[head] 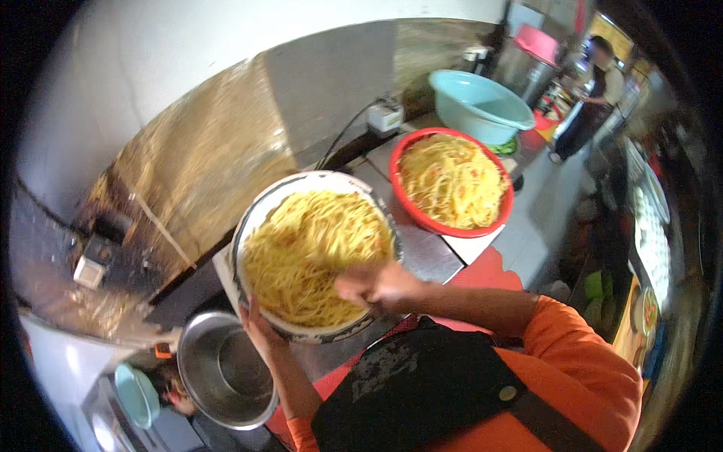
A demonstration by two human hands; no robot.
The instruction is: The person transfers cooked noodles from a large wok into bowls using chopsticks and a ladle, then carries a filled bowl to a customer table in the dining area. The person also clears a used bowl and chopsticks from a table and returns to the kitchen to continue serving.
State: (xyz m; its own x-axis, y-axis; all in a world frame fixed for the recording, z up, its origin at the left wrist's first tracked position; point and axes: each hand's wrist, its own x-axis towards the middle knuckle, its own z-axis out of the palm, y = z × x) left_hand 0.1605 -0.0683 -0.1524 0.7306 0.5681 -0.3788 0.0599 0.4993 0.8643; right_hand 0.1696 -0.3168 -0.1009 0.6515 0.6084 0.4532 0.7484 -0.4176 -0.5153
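Observation:
In front of me a large white enamel basin [252, 226] with a dark patterned rim holds a heap of yellow shredded food [294, 282], noodles or cut potato. My left hand [261, 326] grips the basin's near left rim. Over the near right part of the heap, my right hand [378, 287] is curled and blurred by motion. Whether a utensil is in its fingers cannot be made out. Beyond the basin to the right, a red plastic basin [397, 186] carries a similar yellow heap [452, 181] with small orange bits.
A deep stainless steel pot [226, 367] stands at lower left, beside my left forearm. Behind the red basin sits a light blue plastic tub [480, 110]. A socket box [385, 117] with a cable is by the wall. Another person [599, 99] stands farther off at upper right.

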